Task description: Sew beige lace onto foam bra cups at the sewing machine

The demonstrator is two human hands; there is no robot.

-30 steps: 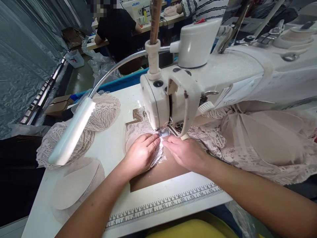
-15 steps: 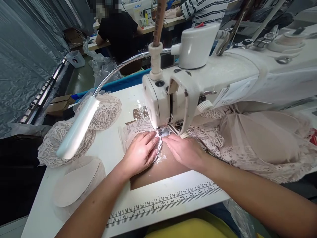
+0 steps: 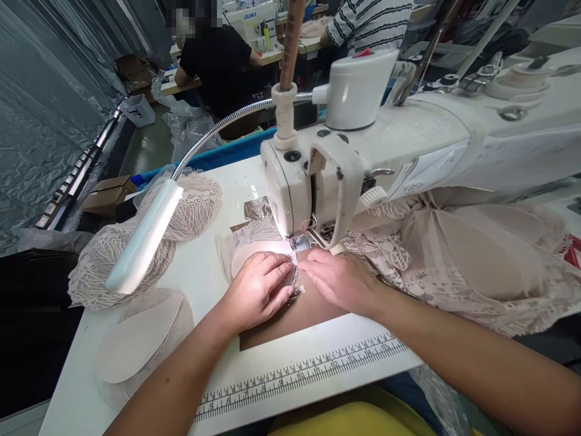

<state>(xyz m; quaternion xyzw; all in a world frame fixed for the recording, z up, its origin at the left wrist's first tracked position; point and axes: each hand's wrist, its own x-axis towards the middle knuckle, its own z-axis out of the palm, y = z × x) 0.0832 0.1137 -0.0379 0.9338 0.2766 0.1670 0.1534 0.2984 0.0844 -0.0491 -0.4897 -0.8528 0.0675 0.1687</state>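
Observation:
A beige lace bra cup (image 3: 256,249) lies under the needle area of a white sewing machine (image 3: 290,181). My left hand (image 3: 261,284) presses on the cup, its thumb and fingers closed round the near edge. On the other side of that edge is my right hand (image 3: 338,277), fingers together and fingertips against the seam just in front of the presser foot (image 3: 300,243). What lies beneath the right fingertips is mostly hidden. Both hands rest over a brown plate (image 3: 290,327) on the table.
Lace cups (image 3: 120,260) and a smooth padded cup (image 3: 136,345) lie at the left, below a lamp (image 3: 145,239) on a bendable neck. Joined lace pieces (image 3: 476,260) are heaped at the right. A ruler strip (image 3: 299,375) runs along the front edge. Two people sit beyond the machine.
My left hand has slid a little toward me, away from the presser foot, and more of the cup's pale inner face shows. The right hand has barely shifted.

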